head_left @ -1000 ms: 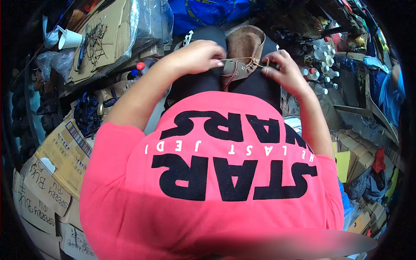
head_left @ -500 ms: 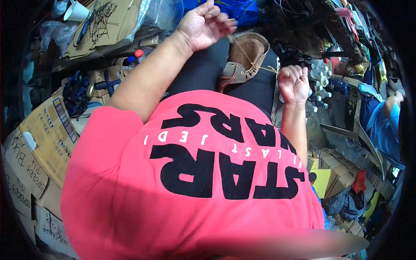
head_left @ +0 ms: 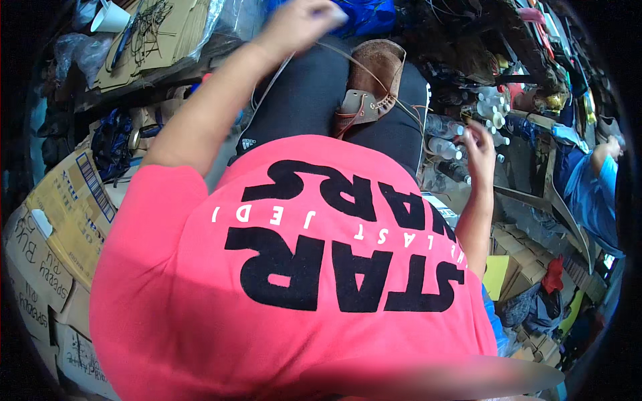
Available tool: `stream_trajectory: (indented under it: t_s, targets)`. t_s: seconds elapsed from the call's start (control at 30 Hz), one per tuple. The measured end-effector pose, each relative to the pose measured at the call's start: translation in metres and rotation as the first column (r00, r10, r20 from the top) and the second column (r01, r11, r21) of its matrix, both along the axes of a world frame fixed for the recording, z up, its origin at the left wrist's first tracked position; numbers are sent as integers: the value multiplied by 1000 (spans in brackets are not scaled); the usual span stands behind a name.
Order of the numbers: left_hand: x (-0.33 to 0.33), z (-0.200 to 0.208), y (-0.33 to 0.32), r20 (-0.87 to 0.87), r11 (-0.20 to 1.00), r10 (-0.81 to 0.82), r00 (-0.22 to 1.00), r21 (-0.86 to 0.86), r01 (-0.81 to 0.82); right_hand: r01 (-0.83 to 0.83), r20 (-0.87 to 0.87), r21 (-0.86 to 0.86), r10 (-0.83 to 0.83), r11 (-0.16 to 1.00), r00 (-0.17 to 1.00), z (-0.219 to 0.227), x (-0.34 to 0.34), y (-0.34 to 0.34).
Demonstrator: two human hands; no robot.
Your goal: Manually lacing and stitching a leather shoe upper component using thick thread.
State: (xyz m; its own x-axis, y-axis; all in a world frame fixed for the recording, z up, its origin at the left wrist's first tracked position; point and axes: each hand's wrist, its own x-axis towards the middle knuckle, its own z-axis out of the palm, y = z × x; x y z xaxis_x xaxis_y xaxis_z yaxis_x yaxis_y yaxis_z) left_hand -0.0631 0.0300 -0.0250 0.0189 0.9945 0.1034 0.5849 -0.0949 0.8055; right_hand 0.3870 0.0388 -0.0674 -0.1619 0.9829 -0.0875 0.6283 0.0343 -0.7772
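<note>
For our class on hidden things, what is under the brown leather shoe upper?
The black trousers show on either side of the leather shoe upper; what lies directly beneath it is covered and cannot be seen.

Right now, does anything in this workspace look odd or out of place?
Yes, a messy tangle of thin dark strands on the stacked cardboard sheets at upper left: its loops and loose ends stick out every way. The brown leather shoe upper shows no clear damage, and I see no obvious spill.
</note>
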Motion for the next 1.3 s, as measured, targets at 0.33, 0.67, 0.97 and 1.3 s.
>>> stream_trajectory:
  t_s: [0.33, 0.67, 0.97, 1.3]
  targets:
    - [110, -42, 4, 14, 973, -230, 973, 33, 230, -707, 198, -96, 710, 701, 676, 73, -157, 9]
    - [105, -33, 22, 88, 944, -302, 949, -110, 310, -377, -307, -162, 317, 912, 898, 81, -107, -29]
    - [88, -8, 29, 451, 670, -483, 751, -362, 648, -433, 39, 9, 432, 901, 901, 66, -123, -28]
    - [87, -8, 28, 526, 647, -402, 750, -416, 639, -450, 143, -72, 456, 890, 879, 75, -129, -21]
